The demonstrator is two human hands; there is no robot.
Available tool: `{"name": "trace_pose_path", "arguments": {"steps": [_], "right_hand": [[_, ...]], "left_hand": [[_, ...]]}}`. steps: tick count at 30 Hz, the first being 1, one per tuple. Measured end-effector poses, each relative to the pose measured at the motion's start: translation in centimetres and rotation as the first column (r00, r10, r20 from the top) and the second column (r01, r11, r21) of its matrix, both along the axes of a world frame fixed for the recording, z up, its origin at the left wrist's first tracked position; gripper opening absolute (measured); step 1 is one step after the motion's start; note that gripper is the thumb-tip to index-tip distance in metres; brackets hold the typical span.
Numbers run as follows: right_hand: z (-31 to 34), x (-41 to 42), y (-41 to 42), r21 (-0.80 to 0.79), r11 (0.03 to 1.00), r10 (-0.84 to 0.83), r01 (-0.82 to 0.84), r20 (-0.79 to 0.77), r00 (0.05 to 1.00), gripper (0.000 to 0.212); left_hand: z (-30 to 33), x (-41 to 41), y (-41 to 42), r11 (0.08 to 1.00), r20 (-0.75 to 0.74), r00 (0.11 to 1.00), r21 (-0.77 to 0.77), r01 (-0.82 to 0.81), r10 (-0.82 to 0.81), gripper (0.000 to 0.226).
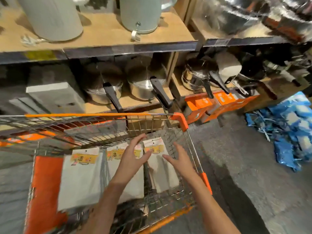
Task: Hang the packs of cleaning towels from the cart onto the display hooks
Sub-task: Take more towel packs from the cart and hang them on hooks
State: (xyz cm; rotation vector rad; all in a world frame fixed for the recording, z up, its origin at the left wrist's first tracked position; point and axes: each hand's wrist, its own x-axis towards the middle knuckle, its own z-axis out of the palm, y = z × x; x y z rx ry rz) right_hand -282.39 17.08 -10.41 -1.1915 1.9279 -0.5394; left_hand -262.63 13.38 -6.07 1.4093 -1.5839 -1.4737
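Towel packs, three visible, lying flat in the wire cart.
- Left pack: well to the left of the left hand, on the cart floor.
- Middle pack: directly under the left hand, partly covered by it.
- Right pack: between the two hands, just left of the right hand.

Orientation: each pack's long axis runs from the near end of the cart to the far end. The yellow header cards, each with a small hang hole, all point away from the person, toward the shelves. Laid this way the hole end probably comes up first when a pack is lifted, ready for a hook.

Grip, left: fingers spread and lightly bent, hovering over the middle pack's header; holds nothing.
Grip, right: fingers spread, thumb out, above the right pack's edge; holds nothing. Contact with either pack cannot be told; the picture is blurred.

Judgement: both hands appear set to take a pack, likely the right one.

Display hooks: none in view. Shelves ahead of the hands carry pots and tall grey bins.
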Motion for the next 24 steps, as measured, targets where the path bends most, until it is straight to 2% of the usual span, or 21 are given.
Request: {"name": "trace_pose_path", "arguments": {"steps": [6, 9, 13, 16, 18, 20, 24], "right_hand": [[-11.0, -1.0, -4.4, 0.144, 0.982, -0.14, 0.12, 0.136, 0.981, 0.076], [-17.1, -1.8, -6.3, 0.224, 0.967, -0.152, 0.125, 0.106, 0.983, 0.076], [-22.3, -2.6, -7.9, 0.221, 0.965, -0.157, 0.145, 0.038, 0.987, 0.051], [-24.3, -2.3, -8.2, 0.211, 0.953, -0.236, 0.216, 0.073, 0.969, 0.039], [-24.7, -1.6, -8.2, 0.207, 0.939, -0.279, 0.276, -0.016, 0.96, 0.043], [-24.8, -0.9, -7.9, 0.181, 0.942, -0.267, 0.283, -0.106, 0.958, 0.038], [-25.0, 0.4, -7.6, 0.256, 0.932, -0.268, 0.257, 0.008, 0.963, 0.026]], "left_hand": [[-8.0, 0.3, -0.2, 0.991, 0.057, 0.997, 0.119, -0.056, 0.05, 0.055], [-12.2, 1.0, -0.2, 0.976, 0.096, 0.989, 0.175, -0.131, 0.116, 0.053], [-16.4, 1.3, -0.5, 0.962, 0.128, 0.983, 0.222, -0.16, 0.134, 0.051], [-18.5, 1.7, -0.7, 0.957, 0.137, 0.976, 0.212, -0.196, 0.17, 0.051], [-19.5, 1.9, -0.8, 0.952, 0.149, 0.972, 0.222, -0.211, 0.181, 0.053], [-20.2, 2.1, -0.7, 0.948, 0.164, 0.969, 0.232, -0.219, 0.184, 0.054], [-20.8, 2.3, -0.2, 0.927, 0.181, 0.963, 0.285, -0.246, 0.2, 0.057]]}}
